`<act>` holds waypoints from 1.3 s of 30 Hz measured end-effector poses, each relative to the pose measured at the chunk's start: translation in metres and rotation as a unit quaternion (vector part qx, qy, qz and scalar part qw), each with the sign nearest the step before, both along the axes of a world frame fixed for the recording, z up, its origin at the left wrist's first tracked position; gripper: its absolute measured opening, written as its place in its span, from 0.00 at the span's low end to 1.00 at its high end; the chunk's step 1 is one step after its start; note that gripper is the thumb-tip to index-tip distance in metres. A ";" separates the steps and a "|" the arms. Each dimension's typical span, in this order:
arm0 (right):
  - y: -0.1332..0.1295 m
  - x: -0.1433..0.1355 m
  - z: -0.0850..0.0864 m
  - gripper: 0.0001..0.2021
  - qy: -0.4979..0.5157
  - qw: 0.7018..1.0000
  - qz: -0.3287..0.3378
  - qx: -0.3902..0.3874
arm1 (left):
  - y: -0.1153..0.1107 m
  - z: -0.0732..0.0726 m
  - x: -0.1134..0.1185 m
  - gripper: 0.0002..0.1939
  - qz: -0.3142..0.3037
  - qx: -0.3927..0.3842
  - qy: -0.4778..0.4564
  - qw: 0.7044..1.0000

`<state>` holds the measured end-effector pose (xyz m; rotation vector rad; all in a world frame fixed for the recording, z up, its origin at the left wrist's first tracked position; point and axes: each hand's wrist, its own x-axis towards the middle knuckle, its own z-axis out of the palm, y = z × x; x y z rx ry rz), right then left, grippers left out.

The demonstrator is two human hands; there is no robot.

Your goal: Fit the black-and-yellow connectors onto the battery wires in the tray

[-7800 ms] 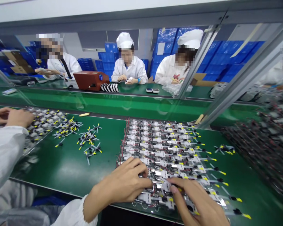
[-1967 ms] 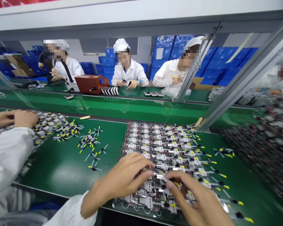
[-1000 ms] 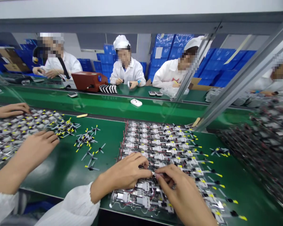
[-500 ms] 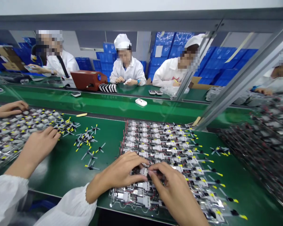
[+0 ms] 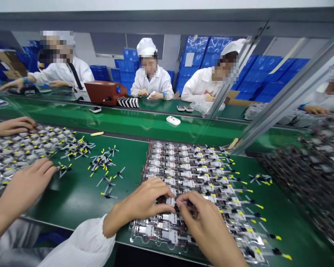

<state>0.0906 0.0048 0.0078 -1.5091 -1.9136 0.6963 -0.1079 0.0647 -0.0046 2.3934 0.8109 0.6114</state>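
Note:
A clear plastic tray [image 5: 134, 237] lies in front of me, filled with rows of small white assemblies [image 5: 146, 230] with thin red wires. Propeller-like pieces with yellow tips [image 5: 277, 252] stick out along its right side. Over the middle-left of the tray, my left hand [image 5: 144, 198] has thumb and forefinger closed around one small white assembly [image 5: 171, 202]. My right hand [image 5: 202, 217] meets it from the right, thumb and forefinger pinched together beside that assembly. Whatever sits between those right fingertips is too small and too covered to make out.
Loose propeller pieces [image 5: 101, 163] lie left of my tray. A co-worker's hands [image 5: 28, 181] are at another filled tray [image 5: 5, 155] on the left. Stacked trays [image 5: 303, 178] stand at right. A metal post [image 5: 267, 107] slants past the belt, which carries a white device [image 5: 173, 120].
My hands stay at the same assembly with barely any shift. The co-worker's nearer hand at left has drawn back from the loose propellers. Across the belt, one person's arm has reached out leftward.

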 end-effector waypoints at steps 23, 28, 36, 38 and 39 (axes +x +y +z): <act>0.004 -0.001 -0.002 0.10 -0.034 0.999 0.022 -0.016 | 0.002 0.000 0.002 0.19 -0.008 0.026 0.001 1.000; 0.001 -0.006 -0.006 0.10 -0.066 0.998 -0.004 0.009 | 0.001 -0.001 0.003 0.23 -0.020 0.055 -0.018 0.998; -0.002 -0.001 -0.007 0.10 -0.093 0.995 0.005 0.043 | -0.001 0.000 0.003 0.21 -0.013 0.081 0.027 0.996; -0.003 0.007 -0.005 0.09 -0.107 0.992 0.011 0.059 | -0.003 0.004 0.002 0.17 -0.007 0.100 0.054 0.994; -0.003 0.012 -0.004 0.10 -0.113 0.991 0.004 0.071 | -0.004 0.007 0.000 0.17 -0.006 0.108 0.059 0.992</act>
